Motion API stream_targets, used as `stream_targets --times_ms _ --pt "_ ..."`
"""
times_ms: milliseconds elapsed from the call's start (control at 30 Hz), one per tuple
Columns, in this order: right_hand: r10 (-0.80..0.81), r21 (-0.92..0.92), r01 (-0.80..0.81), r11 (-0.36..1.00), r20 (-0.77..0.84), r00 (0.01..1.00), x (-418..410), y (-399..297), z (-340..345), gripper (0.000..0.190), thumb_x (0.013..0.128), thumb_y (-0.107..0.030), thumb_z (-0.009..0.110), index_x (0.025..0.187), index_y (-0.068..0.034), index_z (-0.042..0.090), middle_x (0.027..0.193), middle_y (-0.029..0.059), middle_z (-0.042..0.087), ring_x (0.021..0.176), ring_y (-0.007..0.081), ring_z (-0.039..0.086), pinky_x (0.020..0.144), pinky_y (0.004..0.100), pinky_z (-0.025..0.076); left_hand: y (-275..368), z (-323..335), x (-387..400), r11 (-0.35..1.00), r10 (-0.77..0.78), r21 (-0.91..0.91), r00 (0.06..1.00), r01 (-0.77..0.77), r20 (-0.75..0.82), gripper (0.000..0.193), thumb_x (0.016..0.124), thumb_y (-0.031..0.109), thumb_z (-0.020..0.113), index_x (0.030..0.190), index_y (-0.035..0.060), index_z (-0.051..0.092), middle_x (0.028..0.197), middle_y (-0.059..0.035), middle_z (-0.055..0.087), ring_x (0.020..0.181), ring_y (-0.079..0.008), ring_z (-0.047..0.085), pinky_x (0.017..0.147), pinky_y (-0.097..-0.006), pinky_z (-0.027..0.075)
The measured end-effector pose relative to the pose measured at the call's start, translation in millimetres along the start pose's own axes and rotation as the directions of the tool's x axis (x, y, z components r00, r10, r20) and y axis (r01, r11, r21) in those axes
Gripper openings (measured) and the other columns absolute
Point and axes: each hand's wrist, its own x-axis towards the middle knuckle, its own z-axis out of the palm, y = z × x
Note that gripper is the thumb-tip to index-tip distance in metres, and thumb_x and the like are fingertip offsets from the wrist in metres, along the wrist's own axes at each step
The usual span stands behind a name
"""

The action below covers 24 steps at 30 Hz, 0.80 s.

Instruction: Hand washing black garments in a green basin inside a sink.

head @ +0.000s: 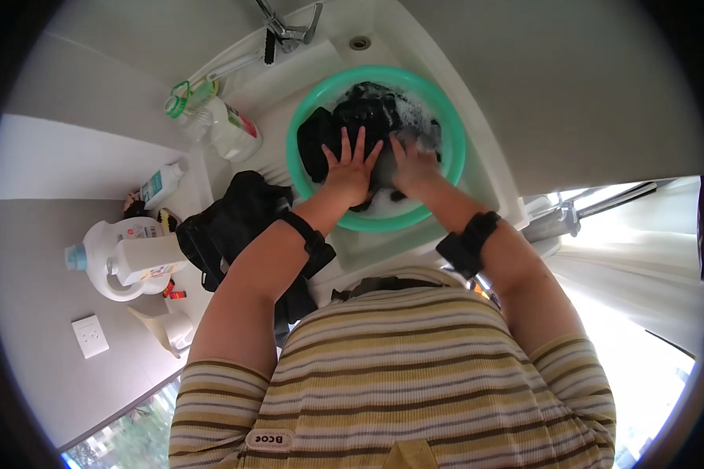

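A green plastic basin (pixel 459 146) stands in a white sink (pixel 487 170), holding soaked black clothing (pixel 364 111) in foamy, greyish water. My left hand (pixel 351 176) lies with spread fingers on the black fabric near the basin's middle. To its right, my right hand (pixel 415 170) is partly in the suds, its fingers apart and slightly blurred; neither hand visibly grips the fabric. Another black garment (pixel 240 211) is draped over the sink's left edge, beside my left forearm.
A chrome faucet (pixel 290 32) rises at the sink's far side, near a white-handled brush (pixel 234 65). A clear plastic bottle (pixel 232 132) stands left of the basin. Detergent jugs (pixel 100 258) and a small white bottle (pixel 163 184) are on the left ledge.
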Motion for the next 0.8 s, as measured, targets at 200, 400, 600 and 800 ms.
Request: stream_targets --times_ms 200,400,600,800 --pt "0.016 0.094 -0.031 0.995 0.152 0.988 26 3 13 0.081 0.084 -0.018 0.059 0.153 -0.011 0.017 0.153 0.017 0.03 0.126 0.0339 0.051 0.104 0.0491 0.038 -3 16 22 0.999 -0.029 0.039 0.997 0.027 0.074 0.082 0.086 0.015 0.054 0.156 0.0214 0.012 0.16 -0.0175 -0.011 0.144 -0.0499 -0.006 0.102 -0.079 0.009" --pt "-0.045 -0.13 0.086 0.988 0.293 0.955 45 1 14 0.054 0.085 -0.017 0.058 0.137 -0.008 0.048 0.148 0.0162 0.038 0.124 0.0365 0.052 0.1 0.0561 0.04 -7 -6 31 1.0 -0.007 -0.02 0.949 0.014 0.316 0.073 0.088 0.016 0.052 0.154 0.0191 0.021 0.16 -0.0178 -0.007 0.144 -0.0482 -0.008 0.1 -0.0811 0.004" --pt "-0.041 0.036 0.052 0.998 -0.242 0.969 29 5 16 0.041 0.081 -0.008 0.054 0.122 -0.005 0.059 0.126 0.0223 0.055 0.105 0.043 0.06 0.094 0.0468 0.046 9 7 20 0.978 -0.055 -0.205 0.993 0.033 -0.101 0.075 0.078 0.023 0.07 0.143 0.0071 0.036 0.146 -0.0201 0.032 0.14 -0.0462 0.019 0.103 -0.0767 0.017" --pt "-0.301 0.278 0.401 0.873 -0.342 0.89 20 33 -51 0.029 0.072 0.006 0.058 0.097 -0.005 0.069 0.095 0.0106 0.069 0.095 0.0271 0.066 0.08 0.041 0.051 25 -10 19 0.88 -0.114 -0.475 0.963 -0.017 -0.245 0.069 0.07 0.029 0.075 0.128 0.0037 0.047 0.116 -0.0157 0.058 0.118 -0.0308 0.053 0.1 -0.0651 0.032"
